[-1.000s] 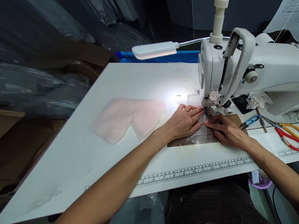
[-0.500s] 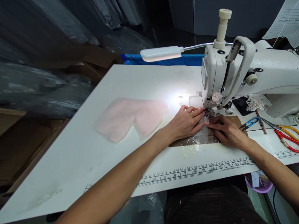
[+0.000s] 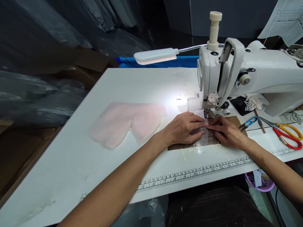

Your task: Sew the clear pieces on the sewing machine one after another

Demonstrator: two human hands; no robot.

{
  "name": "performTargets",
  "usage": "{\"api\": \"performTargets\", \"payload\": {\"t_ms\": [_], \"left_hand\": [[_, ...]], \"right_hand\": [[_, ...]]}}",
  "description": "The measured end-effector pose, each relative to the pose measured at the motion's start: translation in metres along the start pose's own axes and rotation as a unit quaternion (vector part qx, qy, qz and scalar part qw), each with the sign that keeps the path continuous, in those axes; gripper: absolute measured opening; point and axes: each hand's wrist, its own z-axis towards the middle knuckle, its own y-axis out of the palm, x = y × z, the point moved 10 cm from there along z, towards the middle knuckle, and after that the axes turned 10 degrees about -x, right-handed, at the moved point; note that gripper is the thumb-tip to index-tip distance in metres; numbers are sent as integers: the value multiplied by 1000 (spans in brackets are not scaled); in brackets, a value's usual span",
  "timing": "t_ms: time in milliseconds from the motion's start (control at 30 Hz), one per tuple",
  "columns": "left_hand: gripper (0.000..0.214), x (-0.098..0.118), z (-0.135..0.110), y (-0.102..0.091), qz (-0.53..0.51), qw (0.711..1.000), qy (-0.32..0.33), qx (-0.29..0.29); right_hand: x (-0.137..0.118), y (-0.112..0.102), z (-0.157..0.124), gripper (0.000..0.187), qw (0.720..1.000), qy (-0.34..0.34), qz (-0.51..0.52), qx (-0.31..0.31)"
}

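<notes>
My left hand (image 3: 186,127) lies nearly flat with its fingers stretched out, on a thin translucent white piece of fabric (image 3: 204,137) just left of the presser foot (image 3: 206,113). Close in front of the needle, my right hand (image 3: 226,130) pinches the fabric's edge with thumb and index finger, by a tiny pinkish bit (image 3: 206,123). The fabric runs under the foot of a white sewing machine (image 3: 213,69). Beneath both hands is a brown plate (image 3: 176,147) with a shiny clear cover and white lint. The needle tip is hard to make out.
Pale pink cut pieces (image 3: 144,123) lie on the white table (image 3: 78,164) at left. Blue thread snips (image 3: 248,123) and red-and-yellow-handled scissors (image 3: 287,134) lie right. A lamp (image 3: 156,56) hangs behind. A printed ruler (image 3: 194,175) follows the front edge, above a purple basket (image 3: 267,186).
The whole view has shifted slightly. My left fingers have drawn back a little from the presser foot, and more of the translucent fabric shows there. My right hand keeps its pinch.
</notes>
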Motion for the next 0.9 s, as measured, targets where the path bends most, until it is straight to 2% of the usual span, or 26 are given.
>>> {"api": "performTargets", "payload": {"t_ms": [133, 400, 600, 900], "left_hand": [[26, -1, -2, 2, -4, 999, 0, -48], [32, -8, -1, 15, 60, 991, -41, -114], [36, -12, 2, 19, 93, 985, -61, -129], [38, -24, 3, 25, 85, 980, -118, -138]], "right_hand": [[-1, 0, 0, 38, 1000, 5, 4, 0], [-3, 0, 1, 42, 999, 42, 0, -12], [-1, 2, 1, 42, 998, 53, -6, -19], [4, 2, 1, 39, 998, 59, 1, -12]]}}
